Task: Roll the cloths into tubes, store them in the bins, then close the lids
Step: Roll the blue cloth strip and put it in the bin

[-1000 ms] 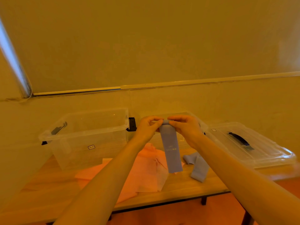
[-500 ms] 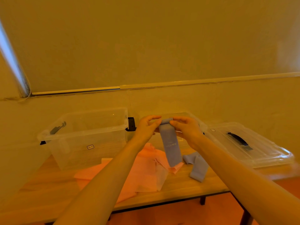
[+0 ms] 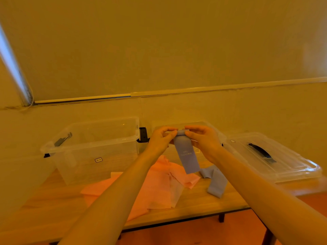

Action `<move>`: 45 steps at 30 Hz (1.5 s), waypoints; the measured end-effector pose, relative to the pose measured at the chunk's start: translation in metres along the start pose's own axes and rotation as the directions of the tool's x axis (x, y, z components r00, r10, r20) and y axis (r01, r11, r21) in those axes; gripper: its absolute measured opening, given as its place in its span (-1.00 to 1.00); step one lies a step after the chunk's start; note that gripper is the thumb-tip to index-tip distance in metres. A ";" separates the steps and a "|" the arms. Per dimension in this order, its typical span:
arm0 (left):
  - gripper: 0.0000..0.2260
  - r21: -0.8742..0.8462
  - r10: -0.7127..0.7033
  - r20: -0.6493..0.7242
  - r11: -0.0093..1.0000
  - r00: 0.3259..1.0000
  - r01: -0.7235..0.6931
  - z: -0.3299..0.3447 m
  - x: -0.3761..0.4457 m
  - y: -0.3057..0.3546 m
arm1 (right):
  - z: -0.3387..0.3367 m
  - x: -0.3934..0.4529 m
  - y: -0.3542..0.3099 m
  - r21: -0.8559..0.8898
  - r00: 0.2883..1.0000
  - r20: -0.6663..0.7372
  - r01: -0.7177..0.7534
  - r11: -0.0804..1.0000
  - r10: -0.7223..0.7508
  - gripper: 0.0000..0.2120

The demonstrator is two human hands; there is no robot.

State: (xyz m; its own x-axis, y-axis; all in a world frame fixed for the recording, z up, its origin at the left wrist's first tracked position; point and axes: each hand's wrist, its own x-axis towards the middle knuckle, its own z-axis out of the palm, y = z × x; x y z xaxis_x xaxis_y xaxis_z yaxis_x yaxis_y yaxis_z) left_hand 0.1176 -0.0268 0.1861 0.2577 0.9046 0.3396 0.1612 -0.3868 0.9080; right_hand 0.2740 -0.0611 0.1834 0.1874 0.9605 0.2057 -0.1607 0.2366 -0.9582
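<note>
Above the table [image 3: 194, 200], both hands pinch the blue cloth [image 3: 187, 156].

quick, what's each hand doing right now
left hand: closed, pinching the top of the blue cloth strip
right hand: closed on the same rolled top

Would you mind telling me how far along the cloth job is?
Nothing looks stored: the left bin looks empty. In hand: both hands roll the top of a blue strip. Left: another blue strip, the pink cloths, and the lid lying off.
</note>
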 end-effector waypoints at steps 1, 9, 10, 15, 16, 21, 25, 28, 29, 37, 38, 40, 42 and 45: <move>-0.82 -0.010 0.011 0.002 1.000 1.000 -0.011 0.000 -0.001 0.000 | 0.000 0.000 0.000 -0.007 1.000 0.002 0.004 1.000 -0.004 -0.78; -0.85 -0.015 0.071 0.004 0.997 0.997 -0.071 -0.001 -0.003 -0.001 | -0.002 0.001 0.006 -0.086 0.993 -0.017 -0.122 0.989 0.121 -0.74; -0.85 -0.004 0.069 0.006 0.998 0.998 -0.069 -0.001 -0.003 -0.002 | -0.002 0.001 0.006 -0.091 0.994 -0.021 -0.113 0.989 0.112 -0.76; -0.81 0.008 -0.015 0.001 1.000 1.000 0.015 -0.002 -0.006 -0.004 | -0.002 -0.001 0.004 -0.069 0.998 -0.006 -0.055 0.996 0.055 -0.78; -0.83 0.009 -0.027 0.001 1.000 1.000 0.027 -0.002 -0.006 -0.004 | -0.001 -0.001 0.004 -0.066 0.999 0.003 -0.047 0.997 0.048 -0.78; -0.84 -0.004 -0.001 -0.002 1.000 1.000 0.001 -0.005 -0.007 -0.005 | 0.001 -0.001 0.006 -0.036 0.998 0.014 -0.058 0.998 0.059 -0.74; -0.87 -0.011 0.024 0.003 1.000 1.000 -0.024 -0.005 -0.007 -0.005 | 0.000 -0.001 0.010 -0.053 0.994 -0.001 -0.111 0.992 0.111 -0.78; -0.83 -0.009 0.011 0.019 1.000 1.000 -0.011 -0.003 -0.007 -0.006 | -0.002 0.000 0.012 -0.040 0.996 -0.020 -0.084 0.996 0.083 -0.80; -0.81 -0.019 -0.004 0.024 1.000 1.000 0.005 -0.002 -0.007 -0.006 | -0.003 0.000 0.013 -0.032 0.997 -0.028 -0.079 0.996 0.078 -0.78; -0.84 -0.029 0.007 0.000 1.000 1.000 -0.007 0.002 -0.007 -0.005 | -0.004 -0.002 0.007 -0.014 0.997 0.026 -0.069 0.998 0.069 -0.74; -0.84 -0.030 0.013 0.002 0.999 1.000 -0.013 0.002 -0.007 -0.005 | -0.005 -0.002 0.007 -0.016 0.996 0.022 -0.082 0.996 0.083 -0.75; -0.85 -0.024 0.027 0.016 0.999 1.000 -0.026 0.002 -0.007 -0.005 | -0.004 -0.002 0.008 -0.026 0.995 0.013 -0.101 0.995 0.101 -0.81; -0.85 -0.017 0.033 0.028 0.999 0.999 -0.032 0.002 -0.007 -0.006 | -0.004 -0.001 0.009 -0.038 0.996 0.002 -0.088 0.995 0.089 -0.91; -0.82 -0.038 -0.023 0.042 0.999 0.999 0.024 0.002 -0.009 -0.005 | -0.005 0.000 0.010 -0.051 0.998 -0.006 -0.062 0.997 0.062 -0.88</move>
State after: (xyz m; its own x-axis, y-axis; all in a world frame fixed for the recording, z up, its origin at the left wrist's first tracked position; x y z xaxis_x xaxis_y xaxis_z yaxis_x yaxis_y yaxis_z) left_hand 0.1163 -0.0334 0.1780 0.2938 0.9048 0.3084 0.1308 -0.3577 0.9247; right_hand 0.2776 -0.0598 0.1728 0.1828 0.9724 0.1447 -0.1228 0.1686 -0.9780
